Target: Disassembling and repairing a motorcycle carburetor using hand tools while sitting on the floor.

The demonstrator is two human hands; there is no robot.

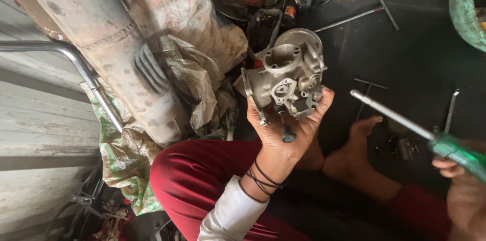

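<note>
On left hand (283, 129): metal carburetor (286, 76)

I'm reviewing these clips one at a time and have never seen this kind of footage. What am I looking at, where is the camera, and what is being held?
The camera is worn on a person's head and looks down at their own hands and crossed legs on a dark floor. The left hand holds up a grey metal engine part, apparently a carburettor. The right hand grips a green-handled screwdriver, its tip clear of the part. Thin metal rods lie on the floor; crumpled sacks are at left.
</note>
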